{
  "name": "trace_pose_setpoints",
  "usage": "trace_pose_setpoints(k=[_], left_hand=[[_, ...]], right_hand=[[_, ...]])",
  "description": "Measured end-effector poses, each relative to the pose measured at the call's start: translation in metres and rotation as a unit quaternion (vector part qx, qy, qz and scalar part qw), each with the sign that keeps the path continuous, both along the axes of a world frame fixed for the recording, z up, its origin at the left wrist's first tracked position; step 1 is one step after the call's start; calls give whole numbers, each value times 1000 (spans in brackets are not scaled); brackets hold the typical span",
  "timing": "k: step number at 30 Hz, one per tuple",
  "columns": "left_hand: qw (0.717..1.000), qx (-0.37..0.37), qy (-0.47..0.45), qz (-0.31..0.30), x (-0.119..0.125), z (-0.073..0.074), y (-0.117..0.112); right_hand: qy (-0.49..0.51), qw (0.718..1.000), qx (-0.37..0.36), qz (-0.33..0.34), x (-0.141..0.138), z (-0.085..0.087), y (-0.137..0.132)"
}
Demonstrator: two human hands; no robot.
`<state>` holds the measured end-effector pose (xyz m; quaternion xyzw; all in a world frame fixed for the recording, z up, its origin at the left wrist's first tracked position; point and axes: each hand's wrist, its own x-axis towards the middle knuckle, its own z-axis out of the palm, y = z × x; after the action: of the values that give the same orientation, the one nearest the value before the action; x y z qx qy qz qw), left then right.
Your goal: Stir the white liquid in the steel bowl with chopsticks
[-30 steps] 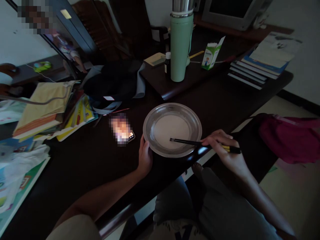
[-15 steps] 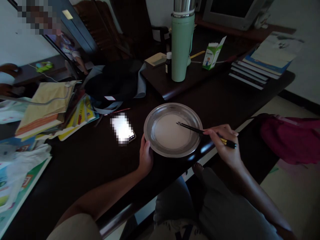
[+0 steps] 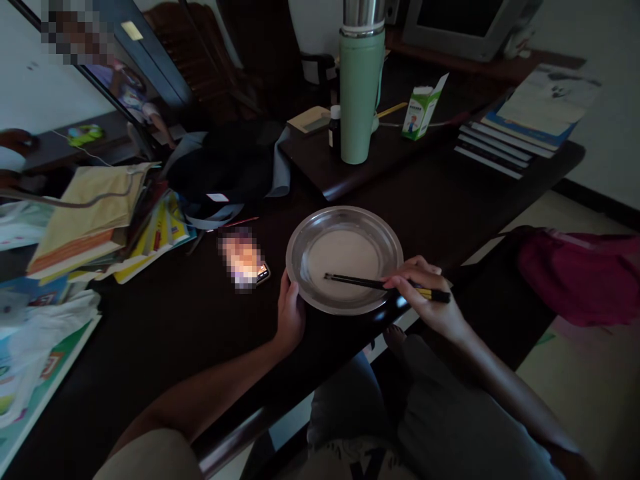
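A round metal plate (image 3: 305, 233) with pale white liquid in it sits near the front edge of the dark table (image 3: 200, 320). My left hand (image 3: 290, 313) grips the plate's near left rim, fingers curled on it. My right hand (image 3: 425, 293) is closed on a pair of black chopsticks (image 3: 370, 283) with yellow bands. Their tips lie in the liquid, left of the plate's middle.
A lit phone (image 3: 245, 260) lies left of the plate. Books and papers (image 3: 100, 213) pile up at the left, a dark bag (image 3: 225, 167) behind. A green flask (image 3: 359, 87), small bottle, carton (image 3: 423, 107) and book stack (image 3: 525, 127) stand at the back. A red cloth (image 3: 580, 273) lies at right.
The chopstick tips have swept from the plate's upper right down and left across the liquid. My right hand has shifted left with them. My left hand has stayed on the rim.
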<state>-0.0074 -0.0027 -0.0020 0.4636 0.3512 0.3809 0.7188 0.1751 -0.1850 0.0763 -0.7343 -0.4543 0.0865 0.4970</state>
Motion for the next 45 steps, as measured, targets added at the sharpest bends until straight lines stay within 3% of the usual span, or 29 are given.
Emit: trace_pose_setpoints(k=[6, 13, 17, 20, 25, 30, 38, 42, 45], left_hand=[[1000, 0, -1, 5, 1, 1, -1], [1000, 8, 0, -2, 0, 1, 0], [1000, 0, -3, 0, 1, 2, -1], [1000, -2, 0, 7, 1, 2, -1], [1000, 6, 5, 0, 1, 3, -1], [1000, 6, 11, 5, 0, 2, -1], [1000, 9, 4, -2, 0, -1, 0], [1000, -1, -4, -1, 1, 1, -1], [1000, 4, -5, 3, 1, 2, -1]], right_hand=[[-45, 997, 1, -68, 8, -12, 14], [-40, 987, 8, -158, 16, 10, -17], [26, 992, 10, -123, 14, 21, -34], [39, 996, -14, -80, 8, 20, -32], [3, 1000, -12, -12, 0, -1, -3], [-37, 998, -6, -46, 5, -17, 17], [-51, 988, -2, -147, 18, 7, -17], [13, 993, 5, -114, 15, 19, -34], [28, 997, -10, -68, 9, 18, -33]])
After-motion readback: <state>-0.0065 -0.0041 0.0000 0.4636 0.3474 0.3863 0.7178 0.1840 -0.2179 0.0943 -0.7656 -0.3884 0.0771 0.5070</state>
